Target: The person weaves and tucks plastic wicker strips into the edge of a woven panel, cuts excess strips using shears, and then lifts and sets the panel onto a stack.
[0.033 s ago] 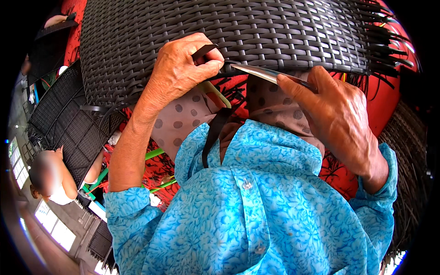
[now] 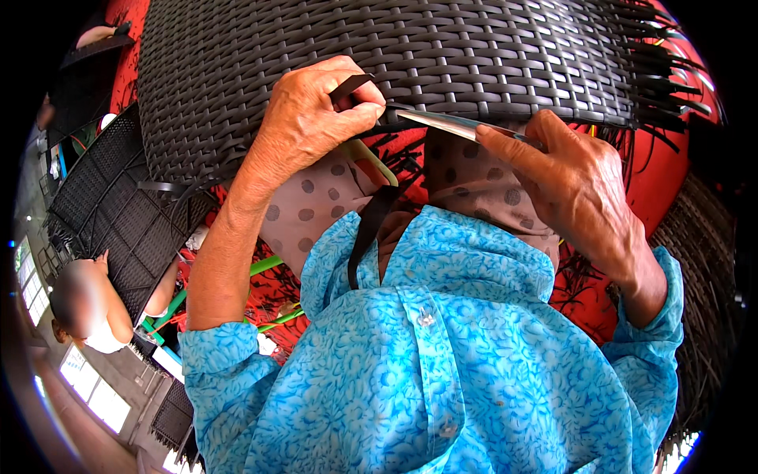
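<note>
A large dark woven wicker piece (image 2: 410, 55) fills the top of the view, with loose black strand ends (image 2: 663, 71) sticking out at its right edge. My left hand (image 2: 308, 118) pinches a flat black strip (image 2: 351, 83) at the weave's lower edge. My right hand (image 2: 576, 189) holds a thin metal blade (image 2: 442, 122), whose tip points left under the weave towards the pinched strip. Another black strip (image 2: 367, 229) hangs down over my blue patterned shirt (image 2: 442, 355) and a brown dotted cloth (image 2: 308, 205).
Other dark woven panels (image 2: 110, 205) lie at the left on a red patterned mat (image 2: 671, 174). Green sticks (image 2: 268, 265) lie below my left forearm. Another person (image 2: 87, 308) sits at the far left. A brown woven surface (image 2: 703, 261) shows at the right.
</note>
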